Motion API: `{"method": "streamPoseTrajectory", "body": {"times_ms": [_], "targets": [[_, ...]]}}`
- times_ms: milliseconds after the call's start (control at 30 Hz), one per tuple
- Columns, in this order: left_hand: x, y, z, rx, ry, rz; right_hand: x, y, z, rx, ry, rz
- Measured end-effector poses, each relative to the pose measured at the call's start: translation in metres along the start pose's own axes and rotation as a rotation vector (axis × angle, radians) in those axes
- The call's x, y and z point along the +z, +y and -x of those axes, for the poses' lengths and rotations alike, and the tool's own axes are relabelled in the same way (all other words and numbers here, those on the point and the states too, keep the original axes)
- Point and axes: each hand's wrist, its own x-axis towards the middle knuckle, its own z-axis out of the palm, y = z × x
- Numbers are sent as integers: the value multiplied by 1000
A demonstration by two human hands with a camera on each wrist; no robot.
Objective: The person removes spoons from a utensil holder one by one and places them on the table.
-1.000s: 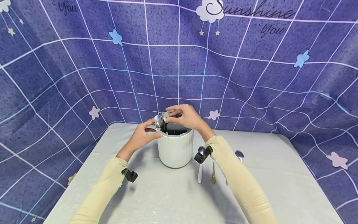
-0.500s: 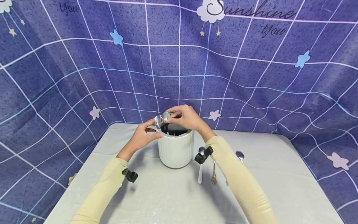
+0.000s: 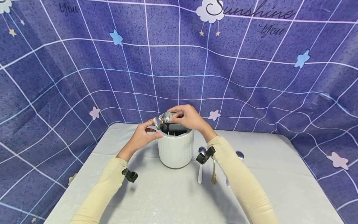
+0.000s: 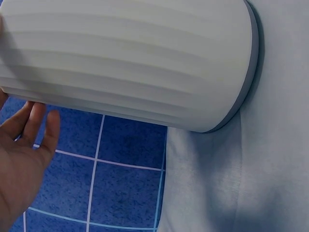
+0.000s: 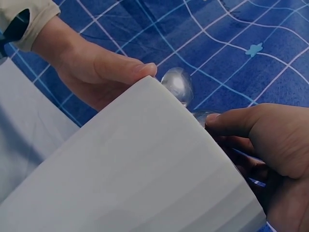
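Observation:
A white ribbed utensil holder (image 3: 175, 152) with a dark inside stands upright on the table. My left hand (image 3: 143, 136) grips its rim from the left, thumb at the near edge and index finger beside a spoon (image 3: 157, 123). That spoon leans bowl up at the left of the opening. My right hand (image 3: 186, 116) pinches a second spoon (image 3: 167, 117) near its bowl, over the opening; its handle points down into the holder. In the right wrist view, the right thumb (image 5: 217, 122) presses at this spoon's bowl. The left hand's other fingers (image 4: 36, 123) lie along the holder's far side.
Right of the holder lie a white-handled spoon (image 3: 200, 173), an ornate gold-handled utensil (image 3: 213, 177) and another spoon (image 3: 239, 154), partly hidden by the right sleeve (image 3: 240, 177). A pale cloth covers the table (image 3: 156, 199). A purple grid-patterned curtain (image 3: 179, 62) hangs behind.
The spoon in my right hand has shifted slightly right, and its bowl has turned. The leaning spoon's bowl has tilted a little. My left hand stays at the rim.

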Motion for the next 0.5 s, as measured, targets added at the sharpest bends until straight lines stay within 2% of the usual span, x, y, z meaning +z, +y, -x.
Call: {"method": "streamPoseTrajectory", "body": {"times_ms": [500], "targets": [[-1, 1, -1, 64, -18, -13, -2, 6, 2, -53, 58, -151]]}}
